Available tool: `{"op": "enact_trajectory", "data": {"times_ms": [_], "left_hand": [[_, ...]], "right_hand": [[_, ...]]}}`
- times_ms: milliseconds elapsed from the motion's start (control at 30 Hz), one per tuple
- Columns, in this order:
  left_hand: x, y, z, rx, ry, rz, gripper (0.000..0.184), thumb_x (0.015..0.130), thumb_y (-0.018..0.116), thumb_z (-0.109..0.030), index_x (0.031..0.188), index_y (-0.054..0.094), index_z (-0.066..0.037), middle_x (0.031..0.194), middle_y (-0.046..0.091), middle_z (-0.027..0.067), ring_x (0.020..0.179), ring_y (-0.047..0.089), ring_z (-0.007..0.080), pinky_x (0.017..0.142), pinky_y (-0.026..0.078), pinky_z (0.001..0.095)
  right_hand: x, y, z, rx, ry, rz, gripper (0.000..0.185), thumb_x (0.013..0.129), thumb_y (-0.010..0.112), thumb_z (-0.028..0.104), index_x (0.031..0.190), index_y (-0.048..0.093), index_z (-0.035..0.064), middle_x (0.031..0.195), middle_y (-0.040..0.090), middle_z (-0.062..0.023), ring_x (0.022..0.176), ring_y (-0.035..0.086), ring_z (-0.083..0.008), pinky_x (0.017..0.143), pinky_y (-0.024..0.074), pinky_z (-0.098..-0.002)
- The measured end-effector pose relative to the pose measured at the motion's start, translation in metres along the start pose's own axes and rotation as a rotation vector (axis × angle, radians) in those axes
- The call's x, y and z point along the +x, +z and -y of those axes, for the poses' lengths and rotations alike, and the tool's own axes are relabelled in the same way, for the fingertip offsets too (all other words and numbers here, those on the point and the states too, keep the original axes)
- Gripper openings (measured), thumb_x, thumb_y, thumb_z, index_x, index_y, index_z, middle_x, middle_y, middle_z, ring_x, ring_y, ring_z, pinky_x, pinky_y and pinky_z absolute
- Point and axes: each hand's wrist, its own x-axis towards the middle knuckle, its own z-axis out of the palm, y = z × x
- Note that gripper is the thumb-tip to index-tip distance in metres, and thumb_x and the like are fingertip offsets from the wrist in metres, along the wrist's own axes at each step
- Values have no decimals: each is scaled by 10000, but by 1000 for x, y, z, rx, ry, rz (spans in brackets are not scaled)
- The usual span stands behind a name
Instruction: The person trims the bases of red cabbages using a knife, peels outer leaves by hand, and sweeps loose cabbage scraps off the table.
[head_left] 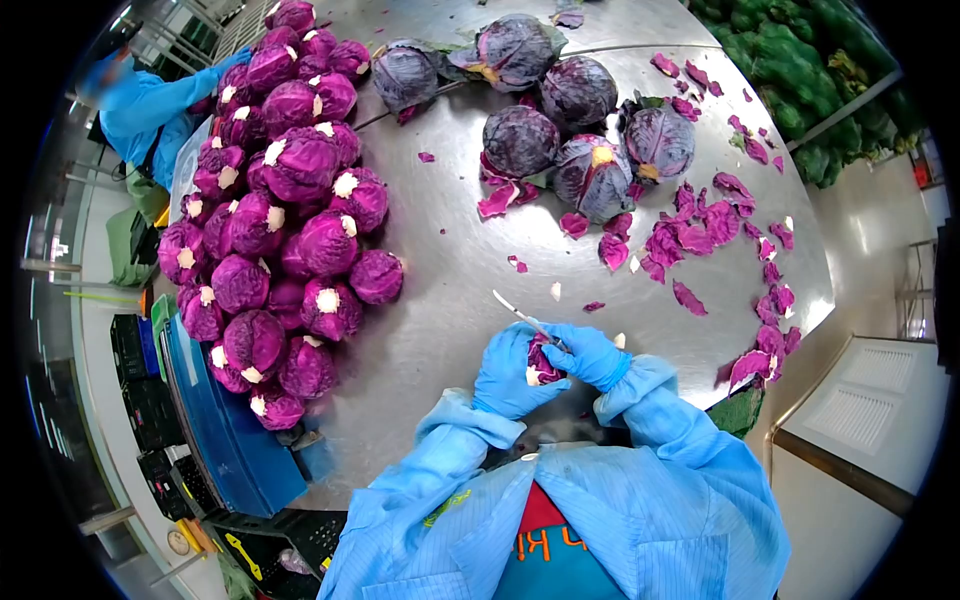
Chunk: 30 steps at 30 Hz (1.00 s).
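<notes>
My left hand, in a blue glove, is wrapped round a small red cabbage with a white cut patch, near the table's front edge. My right hand, also gloved, touches the cabbage's right side and is closed on the handle of a knife. The thin blade points up and to the left, above the cabbage. Beyond my hands lie several dark, untrimmed cabbages. On the left rises a large pile of bright purple cabbages with pale cut stems.
Loose purple leaves are scattered over the right side of the steel table. A co-worker in blue reaches to the pile from the far left. Blue panels and black crates stand at left; green net bags lie top right.
</notes>
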Motion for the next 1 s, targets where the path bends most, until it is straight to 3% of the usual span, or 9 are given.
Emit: {"op": "enact_trajectory", "data": {"times_ms": [133, 233, 300, 367, 433, 567, 633, 800, 1000], "left_hand": [[-3, -1, 4, -3, -6, 61, 815, 560, 872, -373, 1225, 545, -31, 1182, 578, 177, 1100, 550, 363, 950, 448, 447], [-13, -7, 9, -82, 14, -27, 856, 569, 873, -370, 1274, 524, -30, 1235, 564, 176, 1135, 542, 356, 989, 437, 434], [-22, -16, 21, -158, 70, -40, 885, 578, 873, -379, 1304, 507, -29, 1268, 553, 174, 1158, 535, 350, 1012, 428, 423], [-28, -13, 24, -194, -34, -61, 897, 590, 874, -401, 1317, 495, -37, 1292, 543, 161, 1170, 531, 334, 1016, 423, 409], [-21, -15, 27, -189, -68, -32, 906, 591, 874, -406, 1326, 489, -42, 1298, 539, 156, 1175, 529, 327, 1017, 422, 406], [-20, -17, 29, -231, -77, 8, 922, 590, 874, -414, 1337, 482, -44, 1295, 543, 152, 1172, 533, 321, 1020, 418, 406], [-18, -20, 27, -221, -48, 26, 919, 588, 877, -410, 1332, 484, -40, 1291, 546, 155, 1177, 532, 323, 1020, 420, 406], [-19, -21, 27, -246, -3, 9, 879, 578, 892, -373, 1289, 498, -39, 1286, 544, 178, 1179, 537, 350, 1009, 435, 424], [-17, -16, 29, -302, 61, 0, 866, 598, 883, -358, 1298, 495, -27, 1303, 542, 181, 1197, 532, 339, 1023, 426, 405]], "right_hand": [[0, -2, 8, -167, 45, 27, 444, 914, 602, 364, 1264, 572, 91, 1068, 665, -177, 944, 675, -267, 821, 517, -382], [-5, -28, -19, -347, 323, -150, 388, 913, 601, 325, 1227, 602, 97, 1008, 676, -169, 874, 684, -265, 762, 531, -393], [-25, -53, -86, -135, 349, -416, 351, 913, 598, 315, 1201, 628, 116, 894, 683, -145, 756, 678, -272, 673, 530, -404], [-39, -80, -102, -297, 122, -763, 374, 909, 611, 317, 1242, 614, 148, 868, 682, -133, 740, 673, -276, 665, 530, -381], [-39, -96, -43, -623, 618, -770, 414, 896, 649, 283, 1283, 594, 149, 929, 698, -112, 769, 678, -220, 698, 535, -342], [-34, -61, -67, -89, 56, -894, 440, 887, 689, 235, 1300, 584, 126, 1008, 702, -37, 849, 620, -96, 736, 520, -295], [-19, -32, -46, 190, 223, -512, 414, 883, 699, 240, 1261, 612, 95, 1003, 694, -31, 901, 612, -101, 758, 512, -274], [17, 6, 0, 533, 475, 55, 382, 854, 729, 302, 1145, 665, 61, 789, 637, -28, 605, 550, -85, 506, 433, -225], [22, 10, -24, 708, 469, 112, 372, 858, 709, 386, 1031, 667, 59, 696, 580, -24, 498, 470, -72, 426, 363, -228]]}}
